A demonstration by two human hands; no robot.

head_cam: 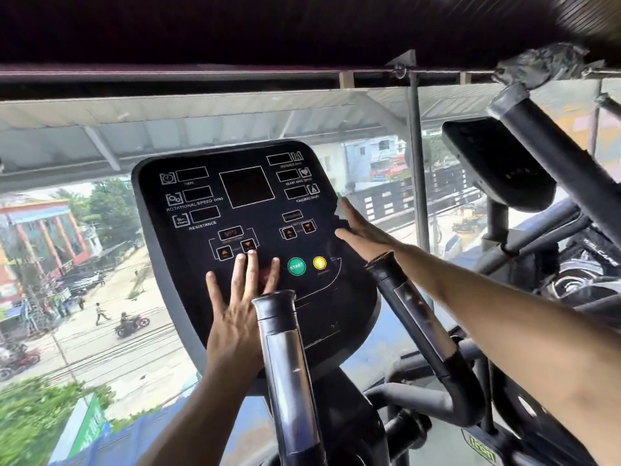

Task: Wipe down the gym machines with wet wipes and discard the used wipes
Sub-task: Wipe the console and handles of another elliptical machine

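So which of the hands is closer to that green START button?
Left. The left hand lies flat on the console, its fingertips just left of the green START button. The right hand rests on the console's right edge, up and right of it, farther away.

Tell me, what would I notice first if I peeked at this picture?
Probably the big black console panel in the middle, with its round green START button and round yellow button side by side low on its face. The left hand lies flat with spread fingers just left of those buttons, while the right hand presses against the panel's right edge. Behind, glass shows a street far below.
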